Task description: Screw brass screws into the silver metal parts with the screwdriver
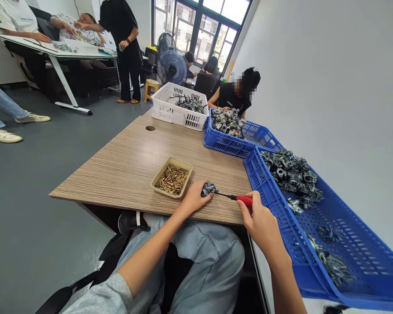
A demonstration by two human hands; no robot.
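My left hand (196, 197) is closed around a small grey metal carburetor body (210, 188), holding it on the wooden tabletop (127, 161). A screwdriver (244, 200) with a red handle and thin dark shaft is gripped in my right hand (259, 218). Its tip points left and meets the carburetor's right side; the exact contact spot is too small to make out. Just left of my left hand stands a beige tray (153, 183) heaped with small brass parts (172, 179) that look like jets or screws.
Along the right lies a blue crate (363, 270) with many metal carburetor parts (293, 174). Behind it are a second blue crate (227, 148) and a white crate (162, 111), both holding metal parts. A person (236, 93) sits beyond the crates. The table edge drops off at left.
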